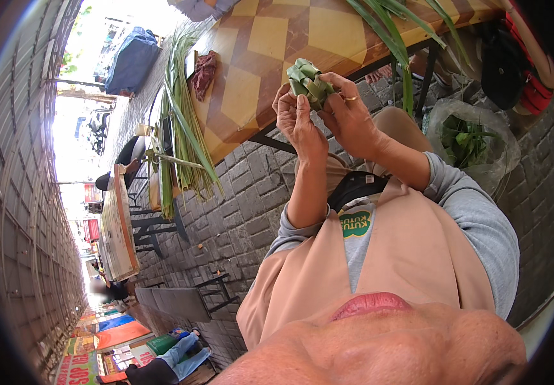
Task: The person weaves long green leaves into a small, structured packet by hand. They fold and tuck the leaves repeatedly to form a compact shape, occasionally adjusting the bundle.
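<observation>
A small green pouch woven from palm-leaf strips (306,78) is held up between both hands, just off the near edge of the patterned table (270,45). My left hand (300,125) grips its lower left side, thumb on the near face and fingers behind it. From the other side my right hand (354,119), with a ring on one finger, has its fingers bent against the pouch's right edge. What the right fingertips pinch there, pouch or a loose strip end, is too small to make out.
Long palm leaves (184,122) lie across the table's left end beside a dark red cloth (204,75). More leaves (389,32) hang over its right edge. On the paved floor (251,183) stand a clear plastic bag of leaf scraps (469,138) and a low bench (173,304). Other people sit nearby.
</observation>
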Available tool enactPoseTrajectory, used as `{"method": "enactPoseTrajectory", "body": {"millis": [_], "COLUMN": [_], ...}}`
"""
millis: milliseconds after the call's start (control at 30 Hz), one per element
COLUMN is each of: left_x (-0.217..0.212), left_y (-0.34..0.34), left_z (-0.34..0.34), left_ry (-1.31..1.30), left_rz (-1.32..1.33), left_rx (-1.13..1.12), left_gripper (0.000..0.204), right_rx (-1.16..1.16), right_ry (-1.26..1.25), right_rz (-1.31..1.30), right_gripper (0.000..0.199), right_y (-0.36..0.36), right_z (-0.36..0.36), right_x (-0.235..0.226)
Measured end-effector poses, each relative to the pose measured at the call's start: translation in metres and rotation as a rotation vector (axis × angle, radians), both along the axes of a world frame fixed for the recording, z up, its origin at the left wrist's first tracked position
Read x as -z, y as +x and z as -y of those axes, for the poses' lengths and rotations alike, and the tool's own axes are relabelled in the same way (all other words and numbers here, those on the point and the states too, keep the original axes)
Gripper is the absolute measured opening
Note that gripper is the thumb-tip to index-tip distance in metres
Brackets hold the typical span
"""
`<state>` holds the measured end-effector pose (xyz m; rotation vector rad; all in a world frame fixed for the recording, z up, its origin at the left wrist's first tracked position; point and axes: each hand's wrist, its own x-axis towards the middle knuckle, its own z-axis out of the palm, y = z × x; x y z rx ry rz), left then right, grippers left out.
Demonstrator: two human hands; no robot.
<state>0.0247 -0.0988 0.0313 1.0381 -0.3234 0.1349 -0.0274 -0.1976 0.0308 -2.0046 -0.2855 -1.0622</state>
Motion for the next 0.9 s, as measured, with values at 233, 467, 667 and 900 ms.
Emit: {"method": "enactPoseTrajectory", "body": {"millis": [233,467,667,900], "left_x": [-0.009,-0.009,0.001,0.01], "left_y": [0.001,0.01,0.02,0.02], "left_z": [0.003,0.004,-0.001,0.013], "left_ry": [0.375,0.224,-0.211,-0.155], "left_rz": [0.135,0.069,-0.072,0.194], "left_rx": [-0.196,-0.082,0.328,0.055], "left_gripper": [0.005,0.002,0.004,0.007], "right_rx": [-0.021,-0.093,-0.204,-0.289], "right_ry": [-0.001,0.093,0.213,0.245], "right_rz": [0.001,-0.025,-0.042,-0.051], "right_gripper": [0.036,0.02,0.016,0.012], "right_y": [0.004,0.006,0.012,0.007], "right_z": [0.001,0.008,0.03,0.022], "right_x": [0.009,0.012,0.009,0.009]}}
